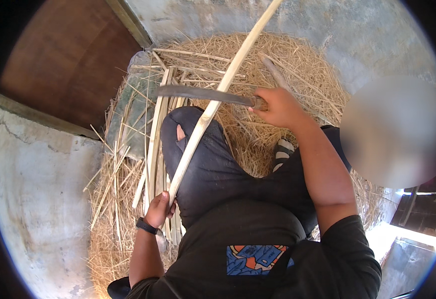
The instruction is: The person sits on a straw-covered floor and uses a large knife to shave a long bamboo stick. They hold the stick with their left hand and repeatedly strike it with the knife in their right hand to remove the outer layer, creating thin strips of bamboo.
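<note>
My left hand [159,210], with a dark watch on its wrist, is closed round the lower end of a long pale bamboo strip [198,130]. The strip slants up and away to the right, past my bent knee. In my right hand [279,107] is the handle of a machete [203,93]. Its dark, slightly curved blade points left and lies across the strip, a little beyond my knee; whether it cuts into the strip cannot be seen. Several other split strips [154,144] lie beside my left leg.
Straw and thin shavings [298,55] cover the floor around me. A round wooden stick [276,74] lies on the straw ahead. At the left is a greenish slab [137,114] with slivers on it. A brown panel [73,65] and bare walls stand close by. A blurred round patch hides the right side.
</note>
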Available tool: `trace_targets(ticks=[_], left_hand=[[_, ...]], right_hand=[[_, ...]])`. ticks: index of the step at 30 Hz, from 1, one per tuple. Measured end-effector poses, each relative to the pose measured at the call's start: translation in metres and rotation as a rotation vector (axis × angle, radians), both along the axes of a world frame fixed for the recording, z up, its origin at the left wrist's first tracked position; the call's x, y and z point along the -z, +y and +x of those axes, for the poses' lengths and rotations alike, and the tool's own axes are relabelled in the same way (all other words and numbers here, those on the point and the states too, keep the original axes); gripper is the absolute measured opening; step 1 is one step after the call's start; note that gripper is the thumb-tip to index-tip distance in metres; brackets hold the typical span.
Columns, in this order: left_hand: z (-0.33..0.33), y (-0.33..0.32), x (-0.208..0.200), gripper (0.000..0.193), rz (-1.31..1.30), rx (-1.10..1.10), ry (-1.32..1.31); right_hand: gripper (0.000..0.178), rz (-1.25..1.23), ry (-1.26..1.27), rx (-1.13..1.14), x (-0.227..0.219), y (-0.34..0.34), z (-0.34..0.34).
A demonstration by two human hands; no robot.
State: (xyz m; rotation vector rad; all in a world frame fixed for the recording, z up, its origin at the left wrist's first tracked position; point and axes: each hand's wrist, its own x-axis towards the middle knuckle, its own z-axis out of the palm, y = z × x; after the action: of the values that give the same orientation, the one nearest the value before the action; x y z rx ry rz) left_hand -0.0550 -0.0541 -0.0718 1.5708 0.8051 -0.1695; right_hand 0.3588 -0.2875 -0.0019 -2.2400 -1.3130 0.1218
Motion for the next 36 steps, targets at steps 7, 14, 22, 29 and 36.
trace_targets(ticks=[7, 14, 22, 29, 36], left_hand=[[-0.001, -0.03, 0.008, 0.028, 0.88, -0.026, -0.228], [0.004, -0.031, -0.008, 0.034, 0.987, 0.072, -0.075], [-0.001, -0.029, 0.001, 0.034, 0.949, 0.089, -0.084], [0.008, -0.025, 0.008, 0.033, 0.955, 0.12, -0.089], [0.008, -0.024, 0.006, 0.034, 0.983, 0.124, -0.106]], right_hand=[[0.026, -0.051, -0.064, -0.123, -0.002, 0.009, -0.015], [0.027, -0.034, 0.017, 0.129, 0.001, -0.003, 0.011], [0.029, -0.184, -0.128, -0.153, -0.007, 0.012, -0.023], [0.033, 0.037, 0.231, 0.253, 0.028, -0.007, 0.035], [0.032, -0.124, 0.387, 0.18, -0.011, -0.002, 0.007]])
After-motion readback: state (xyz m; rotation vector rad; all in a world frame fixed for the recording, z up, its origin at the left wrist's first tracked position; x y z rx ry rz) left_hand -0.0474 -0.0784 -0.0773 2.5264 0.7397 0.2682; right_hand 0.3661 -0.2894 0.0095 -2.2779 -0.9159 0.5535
